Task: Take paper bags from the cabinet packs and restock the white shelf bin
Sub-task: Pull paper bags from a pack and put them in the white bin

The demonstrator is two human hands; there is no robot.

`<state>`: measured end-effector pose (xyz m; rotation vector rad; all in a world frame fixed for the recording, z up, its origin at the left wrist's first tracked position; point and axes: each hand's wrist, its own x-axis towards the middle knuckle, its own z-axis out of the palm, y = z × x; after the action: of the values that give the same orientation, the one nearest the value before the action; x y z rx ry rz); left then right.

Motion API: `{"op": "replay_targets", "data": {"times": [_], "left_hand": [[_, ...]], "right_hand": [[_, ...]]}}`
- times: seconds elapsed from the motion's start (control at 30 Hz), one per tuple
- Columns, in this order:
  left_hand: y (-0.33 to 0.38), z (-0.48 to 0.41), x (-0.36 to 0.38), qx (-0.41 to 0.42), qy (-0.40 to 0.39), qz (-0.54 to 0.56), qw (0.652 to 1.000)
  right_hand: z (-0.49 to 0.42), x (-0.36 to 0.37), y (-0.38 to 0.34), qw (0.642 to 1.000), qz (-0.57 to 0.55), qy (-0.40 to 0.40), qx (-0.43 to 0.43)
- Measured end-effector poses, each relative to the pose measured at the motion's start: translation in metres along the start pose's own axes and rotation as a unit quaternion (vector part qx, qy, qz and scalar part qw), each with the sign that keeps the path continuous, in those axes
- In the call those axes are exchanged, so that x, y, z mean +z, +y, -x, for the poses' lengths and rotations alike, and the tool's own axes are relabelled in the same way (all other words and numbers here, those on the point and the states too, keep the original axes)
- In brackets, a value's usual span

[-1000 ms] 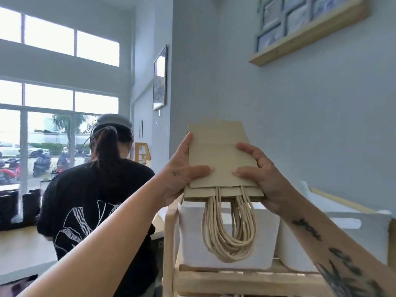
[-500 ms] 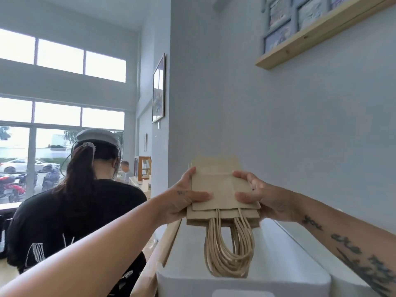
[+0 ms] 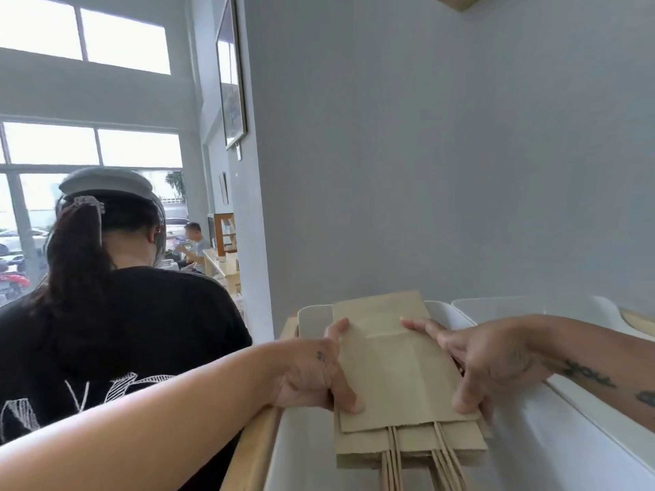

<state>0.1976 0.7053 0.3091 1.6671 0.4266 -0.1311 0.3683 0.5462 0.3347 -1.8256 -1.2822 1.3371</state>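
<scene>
A flat stack of brown paper bags (image 3: 397,370) with twine handles lies lengthwise over the white shelf bin (image 3: 304,448), handles pointing toward me. My left hand (image 3: 315,373) grips the stack's left edge, thumb on top. My right hand (image 3: 492,363) grips the right edge, thumb pressed on the top bag. The stack sits low between the bin's walls; whether it rests on the bin's floor is hidden.
A second white bin (image 3: 531,306) stands to the right against the grey wall. A wooden shelf rail (image 3: 255,451) runs along the bin's left side. A person in a black shirt (image 3: 117,331) stands close on the left, back turned.
Both hands have lowered the stack of bags from above the bin down into it. The view has moved closer to and higher over the bin.
</scene>
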Motion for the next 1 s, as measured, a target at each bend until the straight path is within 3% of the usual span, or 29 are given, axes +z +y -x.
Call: {"op": "replay_targets", "data": {"times": [0.13,0.37,0.8,1.0], "left_hand": [[-0.002,-0.012,0.007,-0.055,0.019,-0.038,0.998],[-0.004,-0.013,0.010,-0.169,-0.042,-0.139,0.975],[-0.006,-0.017,0.011,-0.183,-0.008,-0.083,0.980],[-0.007,-0.026,0.011,-0.224,-0.047,-0.160,0.960]], "right_hand": [[-0.016,0.014,-0.001,0.993,0.064,0.050,0.086],[-0.031,0.025,0.012,0.986,0.089,0.022,0.140],[-0.030,0.027,0.013,0.981,0.094,0.064,0.159],[-0.035,0.028,0.017,0.967,0.145,0.011,0.207]]}}
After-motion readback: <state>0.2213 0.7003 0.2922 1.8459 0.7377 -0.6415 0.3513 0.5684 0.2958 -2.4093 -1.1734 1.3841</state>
